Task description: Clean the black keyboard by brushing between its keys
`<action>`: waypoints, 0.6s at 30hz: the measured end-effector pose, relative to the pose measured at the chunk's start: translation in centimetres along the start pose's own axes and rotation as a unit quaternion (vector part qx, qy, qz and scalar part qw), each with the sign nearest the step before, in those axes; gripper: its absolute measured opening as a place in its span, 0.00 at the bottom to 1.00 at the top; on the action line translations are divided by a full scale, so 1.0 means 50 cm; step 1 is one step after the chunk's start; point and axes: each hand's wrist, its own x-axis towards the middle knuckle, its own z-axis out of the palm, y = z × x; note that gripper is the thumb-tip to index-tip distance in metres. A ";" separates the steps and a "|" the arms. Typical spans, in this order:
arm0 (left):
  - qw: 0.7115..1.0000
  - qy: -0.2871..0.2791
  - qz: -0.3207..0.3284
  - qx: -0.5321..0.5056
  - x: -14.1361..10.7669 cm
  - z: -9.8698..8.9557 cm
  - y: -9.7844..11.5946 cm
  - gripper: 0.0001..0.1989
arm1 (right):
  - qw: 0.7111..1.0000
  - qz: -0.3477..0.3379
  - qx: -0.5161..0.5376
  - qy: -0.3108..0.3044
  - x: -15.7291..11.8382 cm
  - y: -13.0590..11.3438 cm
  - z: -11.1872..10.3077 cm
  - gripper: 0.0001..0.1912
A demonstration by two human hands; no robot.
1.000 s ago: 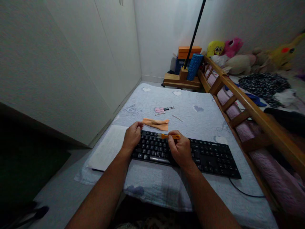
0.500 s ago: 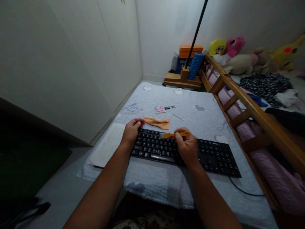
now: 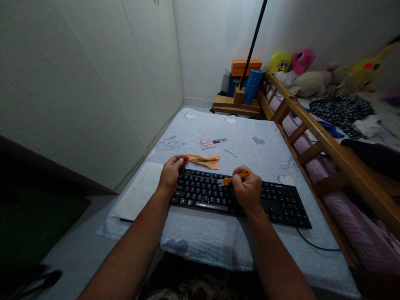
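Note:
A black keyboard (image 3: 203, 193) lies across the blue-white cloth. My right hand (image 3: 246, 187) is closed on a small yellow brush (image 3: 231, 179), its bristles over the upper middle keys. At the keyboard's upper left corner rests my left hand (image 3: 171, 173), thumb and fingers pressed together; what they hold, if anything, is too small to make out. An orange cloth (image 3: 203, 160) lies just behind the keyboard, close to my left fingertips. Farther back are a black-handled metal tool (image 3: 217, 141) and two thin cotton swabs, one to the right (image 3: 231, 153).
To the left of the keyboard lies a white sheet (image 3: 139, 191). A wooden bed rail (image 3: 315, 129) runs along the right side, with plush toys behind it. A white cabinet (image 3: 125, 83) stands at the left. The keyboard's cable (image 3: 315, 246) trails off to the right.
The brush in my right hand has shifted right over the keys and tilted more, its handle end higher. My left hand stays by the keyboard corner. The whole view has moved slightly.

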 end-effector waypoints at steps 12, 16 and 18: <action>0.999 -0.029 -0.004 -0.022 -0.007 0.002 -0.002 0.16 | 0.979 0.019 0.113 -0.168 -0.016 -0.033 0.058 0.09; 0.999 -0.028 -0.011 -0.025 -0.009 0.005 -0.001 0.15 | 0.986 0.008 0.037 -0.161 -0.003 -0.033 0.028 0.09; 0.999 -0.025 -0.015 -0.012 -0.008 0.006 0.000 0.15 | 0.989 0.015 0.000 -0.148 0.003 -0.030 0.002 0.10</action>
